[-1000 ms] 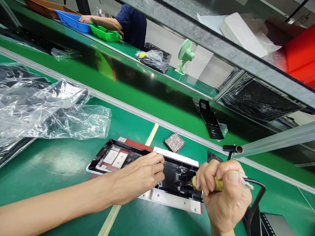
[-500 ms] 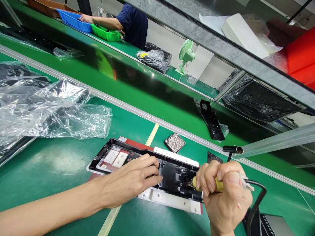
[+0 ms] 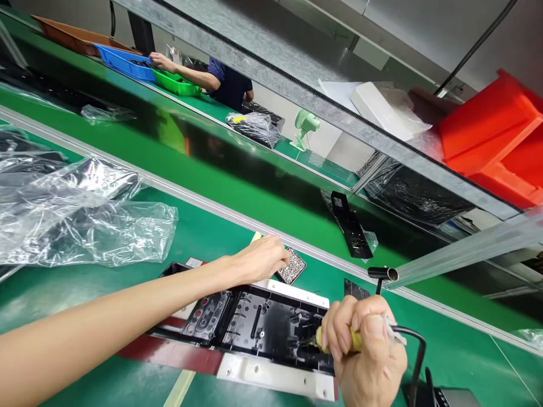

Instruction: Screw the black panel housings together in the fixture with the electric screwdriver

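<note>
My right hand is wrapped round the yellow handle of a corded soldering iron. The iron slants down, its tip inside a long black plastic housing; the exact contact at the tip is hard to make out. My left hand reaches across the housing, fingers curled and drawn together at a small square box of tiny shiny metal pieces. Whatever lies between those fingertips is hidden. White strips, such as the near one, flank the housing on a dark red base plate. My left forearm covers part of the housing.
Clear plastic bags lie over dark parts at left. A short metal tube holder stands at right, near the slanting post. Overhead runs a metal shelf with a red bin. Across the partition, a person's arm is over a green tray.
My left hand has left the housing and moved up to the box of metal pieces. My right hand still holds the iron in the housing. The camera view has shifted.
</note>
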`<control>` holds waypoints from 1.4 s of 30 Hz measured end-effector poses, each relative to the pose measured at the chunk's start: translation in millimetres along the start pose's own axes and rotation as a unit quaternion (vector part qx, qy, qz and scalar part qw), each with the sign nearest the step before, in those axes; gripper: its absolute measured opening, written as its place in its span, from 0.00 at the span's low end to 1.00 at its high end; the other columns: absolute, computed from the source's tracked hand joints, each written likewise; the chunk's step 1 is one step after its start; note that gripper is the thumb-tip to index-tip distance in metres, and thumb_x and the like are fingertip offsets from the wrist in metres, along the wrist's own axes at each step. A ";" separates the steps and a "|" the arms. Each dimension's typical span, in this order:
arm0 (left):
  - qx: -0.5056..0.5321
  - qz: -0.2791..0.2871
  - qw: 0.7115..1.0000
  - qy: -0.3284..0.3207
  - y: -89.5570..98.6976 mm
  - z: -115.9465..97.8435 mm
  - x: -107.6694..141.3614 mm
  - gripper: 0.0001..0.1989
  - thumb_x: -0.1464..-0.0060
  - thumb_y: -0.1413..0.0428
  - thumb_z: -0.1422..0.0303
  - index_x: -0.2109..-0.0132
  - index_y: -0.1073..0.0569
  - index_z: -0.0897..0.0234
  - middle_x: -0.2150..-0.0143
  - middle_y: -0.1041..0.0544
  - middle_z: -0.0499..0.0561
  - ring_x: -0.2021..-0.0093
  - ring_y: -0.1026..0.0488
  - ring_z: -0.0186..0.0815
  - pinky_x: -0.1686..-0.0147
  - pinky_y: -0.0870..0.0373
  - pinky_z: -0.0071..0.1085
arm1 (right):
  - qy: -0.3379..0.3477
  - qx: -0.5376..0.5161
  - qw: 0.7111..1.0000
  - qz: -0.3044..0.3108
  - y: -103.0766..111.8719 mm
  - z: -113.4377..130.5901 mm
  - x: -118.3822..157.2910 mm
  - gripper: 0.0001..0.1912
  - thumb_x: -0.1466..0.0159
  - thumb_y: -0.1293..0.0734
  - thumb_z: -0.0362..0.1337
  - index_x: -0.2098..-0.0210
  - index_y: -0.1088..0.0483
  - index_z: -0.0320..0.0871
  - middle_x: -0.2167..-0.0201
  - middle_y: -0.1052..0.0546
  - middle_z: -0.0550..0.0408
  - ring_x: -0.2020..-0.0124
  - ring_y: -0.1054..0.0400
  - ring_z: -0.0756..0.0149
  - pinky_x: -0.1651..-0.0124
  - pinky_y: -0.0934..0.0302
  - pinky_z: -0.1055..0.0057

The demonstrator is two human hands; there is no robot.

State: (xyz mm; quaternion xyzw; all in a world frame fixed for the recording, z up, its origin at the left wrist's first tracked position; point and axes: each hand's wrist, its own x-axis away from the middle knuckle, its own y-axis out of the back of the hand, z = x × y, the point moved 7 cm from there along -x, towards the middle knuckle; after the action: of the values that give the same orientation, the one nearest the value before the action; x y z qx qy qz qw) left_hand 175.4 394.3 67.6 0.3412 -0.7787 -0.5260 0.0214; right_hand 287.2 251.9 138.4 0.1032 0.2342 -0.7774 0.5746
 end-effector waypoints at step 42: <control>-0.023 0.097 0.990 -0.096 4.0 -45.0 69.9 0.07 0.35 0.50 0.76 0.61 0.29 0.63 0.63 0.24 0.52 0.56 0.33 0.41 0.56 0.41 0.39 | -0.007 0.008 1.000 0.008 -1.1 1.0 -1.2 0.13 0.27 0.39 0.39 0.70 0.38 0.45 0.83 0.40 0.64 0.83 0.44 0.74 0.82 0.43 0.76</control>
State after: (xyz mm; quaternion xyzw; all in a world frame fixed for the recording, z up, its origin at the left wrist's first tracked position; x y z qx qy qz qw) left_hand 137.4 320.3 68.3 0.2116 -0.7943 -0.5694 0.0047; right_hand 286.7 252.6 140.0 0.1043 0.2237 -0.7751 0.5816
